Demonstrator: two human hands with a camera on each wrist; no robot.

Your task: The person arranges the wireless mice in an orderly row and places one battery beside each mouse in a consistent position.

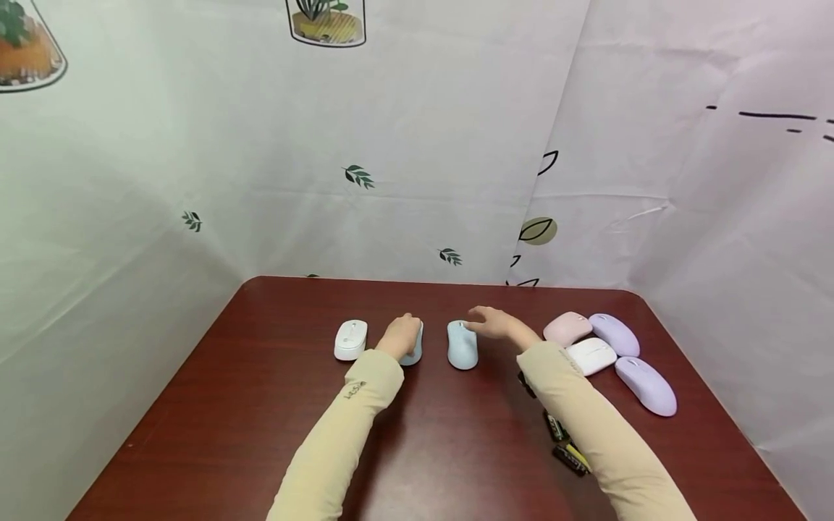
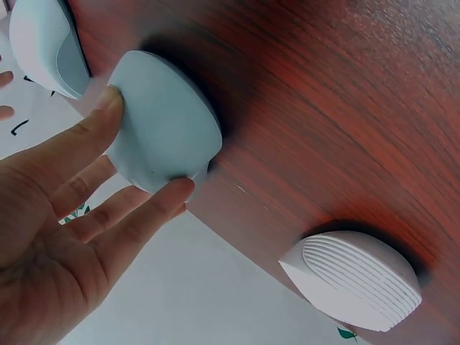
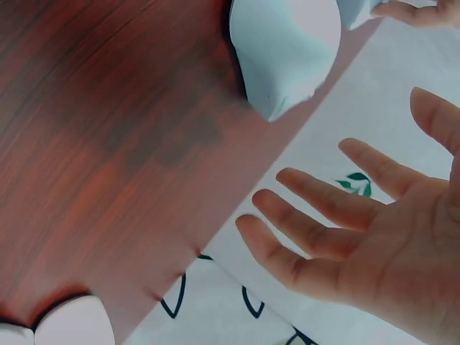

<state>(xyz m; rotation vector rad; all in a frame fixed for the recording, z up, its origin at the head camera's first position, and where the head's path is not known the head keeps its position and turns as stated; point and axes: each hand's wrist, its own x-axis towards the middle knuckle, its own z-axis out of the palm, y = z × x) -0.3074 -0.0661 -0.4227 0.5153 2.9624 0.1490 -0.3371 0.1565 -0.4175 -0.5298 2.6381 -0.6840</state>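
Note:
With thumb and fingers at its sides, my left hand [image 1: 399, 337] grips a light blue computer mouse [image 2: 165, 118] on the dark red table. Most of that mouse is covered by the hand in the head view. A second light blue mouse [image 1: 462, 349] sits just to its right. My right hand [image 1: 498, 323] hovers beside this second mouse, its fingers spread and slightly bent. The right wrist view shows the fingers [image 3: 323, 198] apart from the mouse, with nothing in them. Left of my left hand lies a white mouse [image 1: 351, 340] with a ridged end.
At the right side are a pink mouse [image 1: 567, 328], another white mouse [image 1: 591, 356] and two lilac mice, one farther back [image 1: 615, 334] and one nearer [image 1: 646, 386]. Several batteries [image 1: 570, 459] lie beside my right forearm, partly hidden. A printed white cloth [image 1: 404, 145] hangs behind the table.

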